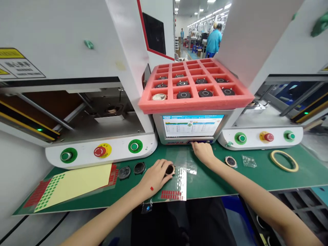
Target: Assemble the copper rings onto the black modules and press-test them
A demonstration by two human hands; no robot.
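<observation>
My left hand (155, 176) rests over the green mat, fingers and thumb closed around a round watch case (169, 170) with a dark centre and a gold-coloured rim. A small red tab (152, 188) sticks to the back of that hand. Under and beside it lies a clear sheet (182, 184) with rows of red tabs. At the lower edge of the monitor (189, 127), my right hand (203, 152) has its fingers curled together; whatever they hold, if anything, is hidden. Two dark watch cases (124, 173) (139, 168) lie left of my left hand.
A pink foam tray (196, 104) with several round parts sits above the monitor. Presses with button panels (87, 150) (261, 137) flank it. On the mat are a yellow sheet (79, 182), another watch case (230, 161), a plastic bag (248, 161) and a tape ring (284, 161).
</observation>
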